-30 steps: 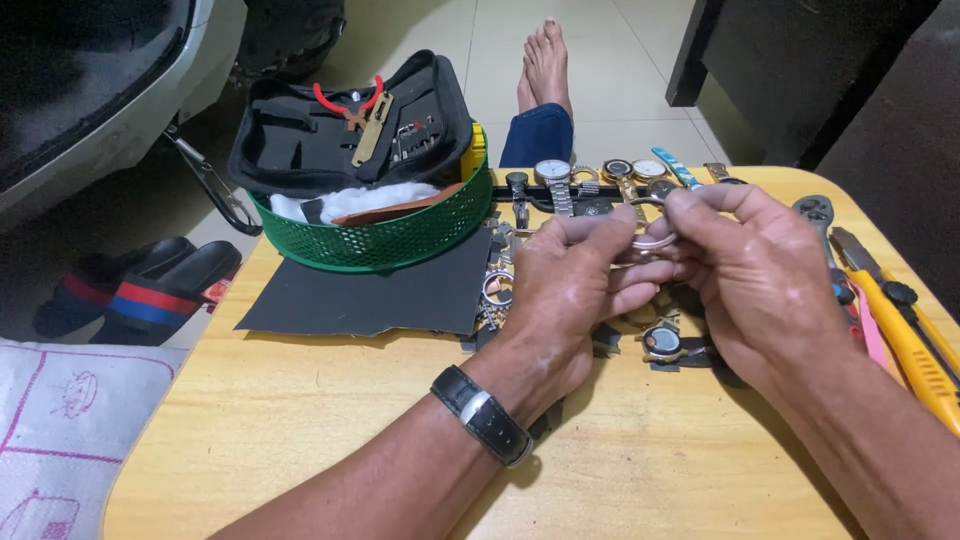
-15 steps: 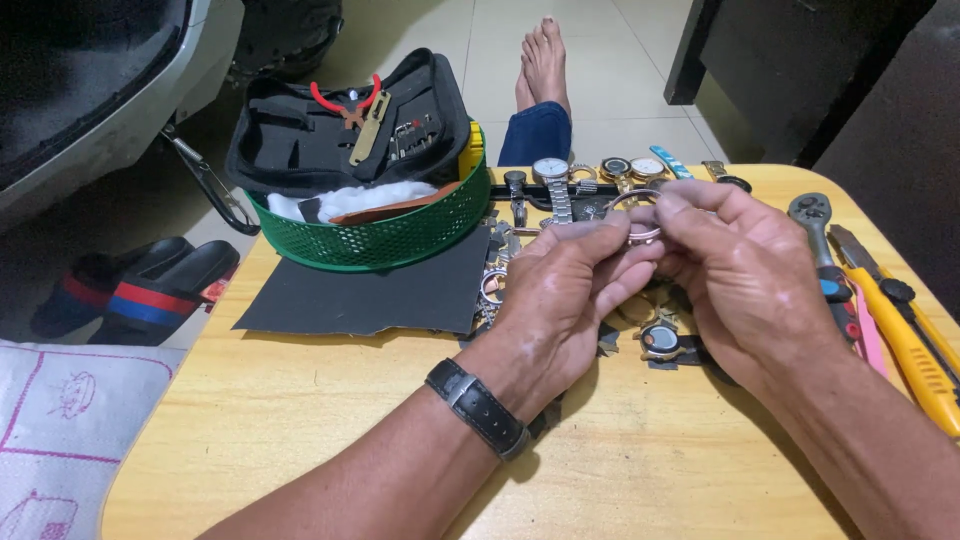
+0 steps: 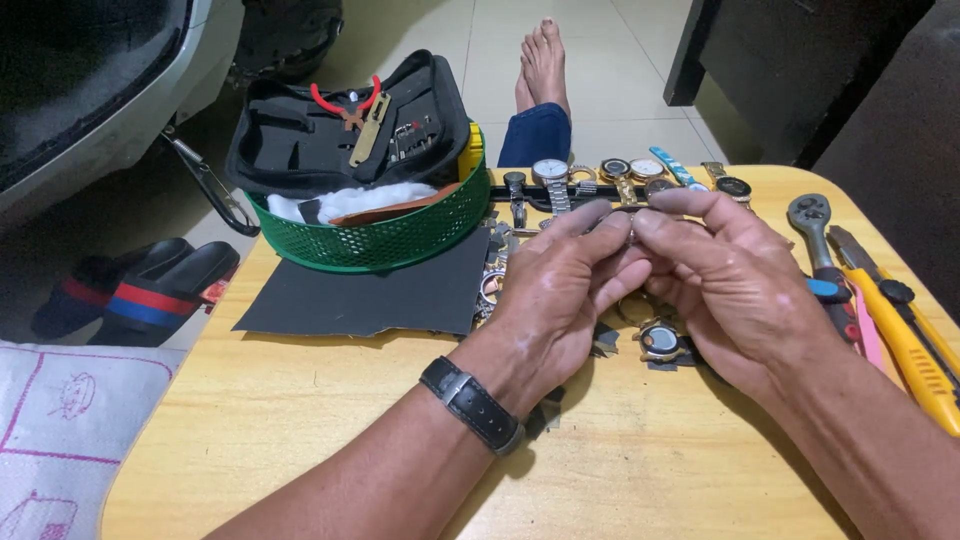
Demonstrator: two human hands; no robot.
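Small metal part [image 3: 631,236] pinched between both fingertips.

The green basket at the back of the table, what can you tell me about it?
The green basket is round and low, of what looks like plastic mesh with a solid rim. It stands upright at the far left of the wooden table, its base on a dark sheet that looks like sandpaper. An open black tool case rests tilted on top, with white wadding under it. Neither hand touches it.
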